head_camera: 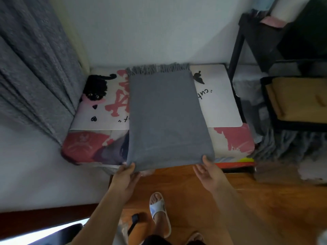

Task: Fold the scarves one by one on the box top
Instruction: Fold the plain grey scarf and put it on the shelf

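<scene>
A grey scarf lies folded flat along the middle of the box top, its fringe at the far edge near the wall. The box top is covered by a white, pink and black printed mat. My left hand pinches the scarf's near left corner, thumb on top and fingers underneath. My right hand is at the near right corner, with its thumb touching the scarf's edge and its fingers spread below the cloth. The near edge of the scarf hangs just past the box's front.
A grey curtain hangs at the left. A black shelf frame stands at the right with a tan cushion and more grey fringed cloth below it. Wooden floor and my slippered foot are in front.
</scene>
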